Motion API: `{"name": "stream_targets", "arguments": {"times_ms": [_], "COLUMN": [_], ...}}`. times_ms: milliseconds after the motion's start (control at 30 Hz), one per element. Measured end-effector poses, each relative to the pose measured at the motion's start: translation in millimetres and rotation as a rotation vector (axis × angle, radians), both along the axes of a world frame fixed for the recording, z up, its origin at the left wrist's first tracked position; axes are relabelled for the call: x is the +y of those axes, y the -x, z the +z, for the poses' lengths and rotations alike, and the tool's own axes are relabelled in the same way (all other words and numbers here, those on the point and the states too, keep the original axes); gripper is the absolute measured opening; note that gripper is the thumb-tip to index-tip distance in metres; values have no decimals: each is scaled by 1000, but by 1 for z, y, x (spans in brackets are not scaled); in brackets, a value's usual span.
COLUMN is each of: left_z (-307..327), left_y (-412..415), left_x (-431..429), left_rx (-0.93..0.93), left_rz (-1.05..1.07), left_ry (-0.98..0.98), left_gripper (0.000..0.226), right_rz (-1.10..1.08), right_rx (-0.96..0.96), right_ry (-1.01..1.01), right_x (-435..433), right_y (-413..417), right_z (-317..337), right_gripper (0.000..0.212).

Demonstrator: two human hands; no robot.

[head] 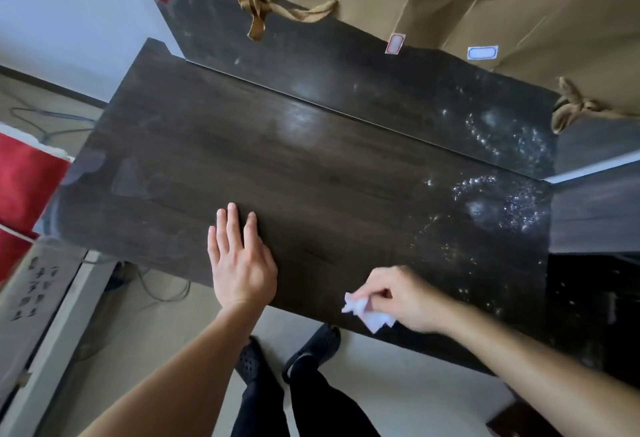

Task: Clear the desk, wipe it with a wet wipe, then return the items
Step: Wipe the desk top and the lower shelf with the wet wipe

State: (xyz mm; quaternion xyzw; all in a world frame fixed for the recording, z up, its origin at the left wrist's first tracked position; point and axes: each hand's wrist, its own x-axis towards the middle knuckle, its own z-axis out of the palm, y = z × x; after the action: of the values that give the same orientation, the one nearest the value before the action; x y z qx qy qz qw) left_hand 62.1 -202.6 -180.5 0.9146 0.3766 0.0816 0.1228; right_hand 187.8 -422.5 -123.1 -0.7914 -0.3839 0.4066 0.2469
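Wipe (367,312) juts leftward from pinching grip of right hand (406,300) over desk (311,173); left hand (239,256) lies spread.

Bright, soft, even light; shadows faint. Dull glare patch on bench (242,159) toward 12 o'clock of centre, bright specks sparkling at 3 o'clock. Right hand (405,298) and wet wipe (367,313) slightly motion-blurred. Fisheye bend at edges; 8 o'clock corner soft.
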Motion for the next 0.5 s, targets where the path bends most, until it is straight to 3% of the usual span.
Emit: {"name": "stream_targets", "arguments": {"times_ms": [33, 167, 233, 400, 500], "left_z": [0, -1, -1, -2, -1], "left_y": [0, 1, 2, 3, 4], "left_x": [0, -1, 0, 0, 1], "left_rx": [-2, -16, -14, -4, -7], "left_rz": [2, -9, -14, -19, -28], "left_ry": [-2, -16, -13, 14, 37], "left_gripper": [45, 46, 46, 46, 47], "right_rz": [-89, -628, -650, -323, -234], "right_rx": [-12, -501, -552, -392, -86], "right_ry": [-25, -63, -95, -183, 3], "right_x": [9, 42, 44, -2, -31], "right_y": [-21, -76, -48, 88, 127], "right_z": [-2, -21, -33, -24, -18], "right_gripper": [25, 26, 30, 19, 19]}}
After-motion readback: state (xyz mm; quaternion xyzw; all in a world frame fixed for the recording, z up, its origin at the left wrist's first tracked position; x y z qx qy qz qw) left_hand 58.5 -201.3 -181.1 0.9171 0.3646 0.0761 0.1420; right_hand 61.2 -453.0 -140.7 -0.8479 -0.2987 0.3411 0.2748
